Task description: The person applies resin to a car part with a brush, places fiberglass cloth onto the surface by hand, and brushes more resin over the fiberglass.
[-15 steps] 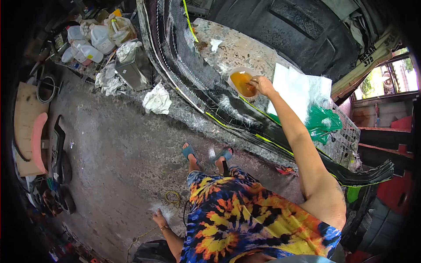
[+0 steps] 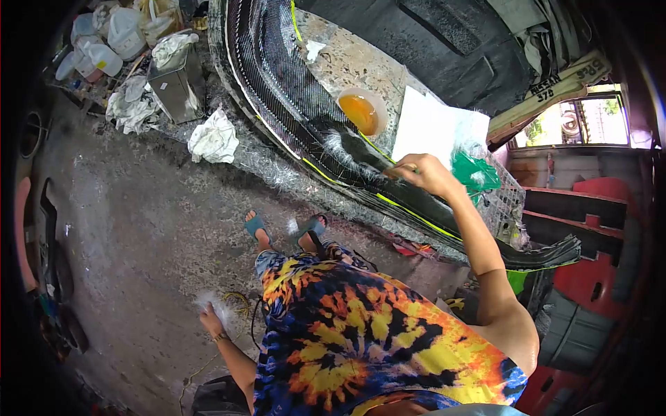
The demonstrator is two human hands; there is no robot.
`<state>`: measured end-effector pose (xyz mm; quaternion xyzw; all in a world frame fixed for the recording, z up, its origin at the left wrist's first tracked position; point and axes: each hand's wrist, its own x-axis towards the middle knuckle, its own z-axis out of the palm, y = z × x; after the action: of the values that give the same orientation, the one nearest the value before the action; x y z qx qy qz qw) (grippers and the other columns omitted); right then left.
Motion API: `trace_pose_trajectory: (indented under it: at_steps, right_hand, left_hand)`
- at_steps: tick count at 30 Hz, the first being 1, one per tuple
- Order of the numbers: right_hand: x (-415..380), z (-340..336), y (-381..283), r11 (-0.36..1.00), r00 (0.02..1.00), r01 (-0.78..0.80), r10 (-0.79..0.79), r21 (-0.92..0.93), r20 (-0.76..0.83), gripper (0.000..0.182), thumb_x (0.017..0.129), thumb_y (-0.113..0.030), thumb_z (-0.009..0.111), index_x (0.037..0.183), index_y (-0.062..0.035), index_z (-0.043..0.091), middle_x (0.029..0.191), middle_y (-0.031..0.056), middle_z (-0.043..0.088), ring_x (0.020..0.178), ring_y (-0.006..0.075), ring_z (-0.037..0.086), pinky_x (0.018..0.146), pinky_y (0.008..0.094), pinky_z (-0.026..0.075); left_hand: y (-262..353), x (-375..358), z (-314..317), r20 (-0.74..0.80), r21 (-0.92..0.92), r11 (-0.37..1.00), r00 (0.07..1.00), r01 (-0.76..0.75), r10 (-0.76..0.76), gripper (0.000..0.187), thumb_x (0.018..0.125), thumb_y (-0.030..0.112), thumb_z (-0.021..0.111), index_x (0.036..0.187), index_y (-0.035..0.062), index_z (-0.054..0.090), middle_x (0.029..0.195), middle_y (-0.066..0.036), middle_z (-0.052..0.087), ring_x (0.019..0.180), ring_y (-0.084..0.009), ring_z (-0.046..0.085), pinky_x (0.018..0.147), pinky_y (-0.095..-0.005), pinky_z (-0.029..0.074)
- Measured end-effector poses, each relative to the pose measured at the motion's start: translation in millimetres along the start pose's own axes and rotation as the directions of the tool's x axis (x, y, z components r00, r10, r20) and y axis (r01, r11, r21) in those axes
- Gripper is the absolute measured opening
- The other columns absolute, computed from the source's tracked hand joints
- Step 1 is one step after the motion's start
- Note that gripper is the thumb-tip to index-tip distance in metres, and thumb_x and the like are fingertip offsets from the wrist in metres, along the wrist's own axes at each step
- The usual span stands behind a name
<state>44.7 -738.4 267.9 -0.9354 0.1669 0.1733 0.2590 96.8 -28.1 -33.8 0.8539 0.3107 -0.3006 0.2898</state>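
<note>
My right hand point(image 2: 429, 176) is closed around a small brush point(image 2: 394, 171), mostly hidden by the fingers. The brush tip is over or against a long, curved black carbon-fibre part point(image 2: 298, 104) with yellow-green edging. White fibre strands point(image 2: 340, 149) lie on the part, left of the brush. Behind it stands a whitish tub point(image 2: 377, 104) with amber liquid. Low on the left, above the floor, my left hand point(image 2: 211, 322) is closed on a tuft of white glass fibre point(image 2: 223, 305).
White sheets point(image 2: 430, 128) and a green plastic bag point(image 2: 474, 171) lie on the bench right of the tub. A crumpled white cloth point(image 2: 214, 136), a metal can point(image 2: 177, 87) and several plastic jugs point(image 2: 126, 33) are at left. A yellow hose point(image 2: 238, 304) lies on the floor.
My right hand has drawn the brush out of the tub and brought it nearer, over the black part. The left hand has risen slightly with the fibre tuft. The whole view has shifted.
</note>
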Motion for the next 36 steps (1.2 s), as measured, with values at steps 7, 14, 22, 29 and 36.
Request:
trace_pose_trajectory:
  at_steps: [7,14,22,29,36]
  right_hand:
    - [71.7,56.3,3.0,0.966,0.978,0.197,-0.182,-0.169,0.097,0.016,0.088,-0.018,0.056,0.089,-0.0027,0.06,0.089,0.0159,0.064,0.083,0.0359,0.061,0.071,0.0447,0.049]
    - [125.3,51.9,-34.5,0.975,0.97,0.189,-0.204,-0.121,-0.133,0.019,0.09,-0.02,0.055,0.086,-0.0017,0.059,0.08,0.0185,0.062,0.077,0.0385,0.06,0.068,0.0458,0.048]
    - [112.3,24.9,-57.3,0.94,0.918,0.299,-0.33,-0.162,-0.222,0.022,0.086,-0.013,0.063,0.106,-0.007,0.062,0.094,0.0113,0.06,0.08,0.0313,0.062,0.069,0.0391,0.051]
    - [56.8,59.3,12.2,0.748,0.842,0.53,-0.521,-0.4,0.142,0.02,0.076,-0.015,0.064,0.088,-0.0055,0.051,0.088,0.01,0.046,0.08,0.027,0.054,0.073,0.0394,0.046]
    - [-9.2,73.9,56.7,0.734,0.861,0.507,-0.447,-0.451,0.241,0.022,0.072,-0.016,0.065,0.087,-0.0082,0.051,0.091,0.0065,0.048,0.09,0.0228,0.052,0.078,0.0361,0.044]
  left_hand:
    - [45.1,4.8,-4.3,-0.055,-0.222,0.966,0.991,-0.135,0.126,0.064,0.09,0.032,0.062,0.128,-0.0158,0.041,0.127,-0.024,0.052,0.114,-0.0271,0.051,0.099,-0.0345,0.037]
    - [-26.8,4.2,-6.3,0.005,-0.242,0.97,1.0,0.018,-0.018,0.062,0.09,0.029,0.062,0.127,-0.0168,0.041,0.123,-0.025,0.054,0.111,-0.0285,0.053,0.095,-0.0357,0.041]
    - [-27.5,-22.4,8.7,-0.061,-0.148,0.986,0.995,0.074,-0.084,0.062,0.09,0.029,0.062,0.127,-0.0162,0.041,0.121,-0.025,0.056,0.109,-0.0285,0.055,0.094,-0.0354,0.041]
    - [-5.7,-0.8,16.5,-0.055,-0.232,0.97,0.997,-0.067,0.056,0.066,0.087,0.032,0.065,0.127,-0.0147,0.042,0.121,-0.022,0.056,0.107,-0.0243,0.054,0.093,-0.0337,0.041]
    - [9.4,-18.0,26.7,-0.085,-0.245,0.965,0.994,-0.091,0.073,0.067,0.089,0.03,0.063,0.129,-0.0169,0.038,0.125,-0.025,0.053,0.112,-0.0265,0.052,0.096,-0.0346,0.04]
